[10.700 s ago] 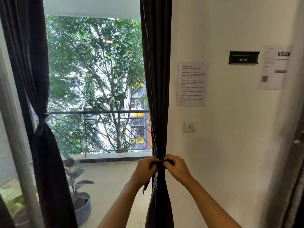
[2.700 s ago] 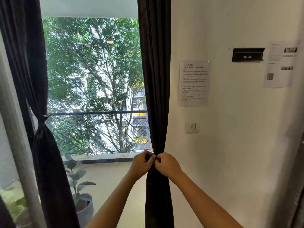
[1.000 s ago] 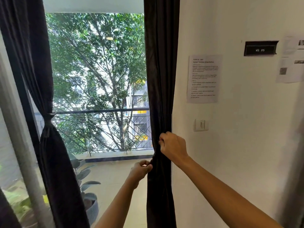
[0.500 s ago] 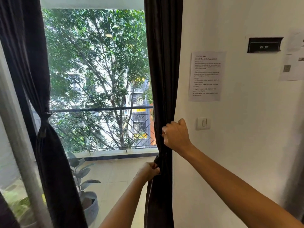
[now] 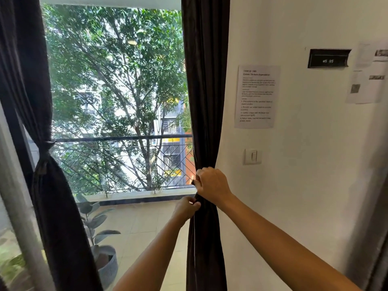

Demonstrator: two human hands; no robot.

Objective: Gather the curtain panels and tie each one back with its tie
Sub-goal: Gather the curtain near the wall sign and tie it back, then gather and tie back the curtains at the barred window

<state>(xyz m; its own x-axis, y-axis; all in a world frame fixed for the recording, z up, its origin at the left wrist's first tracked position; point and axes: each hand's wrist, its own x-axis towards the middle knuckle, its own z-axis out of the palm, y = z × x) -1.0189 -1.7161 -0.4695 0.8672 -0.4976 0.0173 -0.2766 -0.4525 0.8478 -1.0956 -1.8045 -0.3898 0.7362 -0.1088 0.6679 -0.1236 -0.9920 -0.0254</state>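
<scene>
The dark right curtain panel [image 5: 205,91] hangs at the window's right edge, pinched into a narrow waist. My right hand [image 5: 212,186] grips that gathered waist, fingers curled round the fabric. Just below it, my left hand [image 5: 186,207] pinches the curtain's left edge; the tie itself is hidden under my hands. The dark left curtain panel [image 5: 50,206] hangs at the window's left side, cinched by its tie [image 5: 43,154] at rail height.
A white wall [image 5: 294,185] with a light switch [image 5: 253,156], a printed sheet [image 5: 257,96] and a small dark sign [image 5: 328,58] stands right of the curtain. Outside are a balcony railing [image 5: 126,138] and a potted plant [image 5: 100,248] on tiles.
My right hand came down the curtain from its higher grip to the waist. My left hand rose a little, so the two hands sit close together again.
</scene>
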